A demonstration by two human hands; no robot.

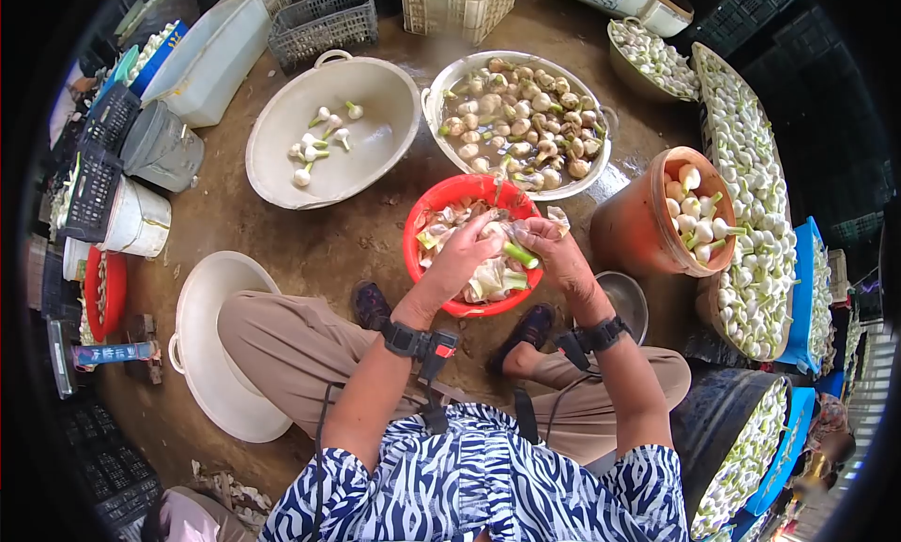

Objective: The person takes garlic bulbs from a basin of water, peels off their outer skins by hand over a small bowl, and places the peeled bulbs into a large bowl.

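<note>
Over a red basin [413, 260] full of peeled skins and stem pieces, my left hand [466, 251] is closed round a garlic bulb [495, 230] whose cut green stem points to the lower right. My right hand [554, 249] pinches a strip of papery skin [557, 219] at the bulb's right side. Just beyond is a wide basin [441, 82] of unpeeled, brownish bulbs in water. Several peeled white bulbs [303, 176] lie in a pale basin [267, 120] to the left of it.
An orange bucket [619, 213] of peeled bulbs stands at the right, near a metal bowl [623, 303]. Long containers of garlic [746, 185] line the right side. A pale basin [206, 354] sits by my left knee. Crates [324, 26] and buckets [161, 148] stand at the back and left.
</note>
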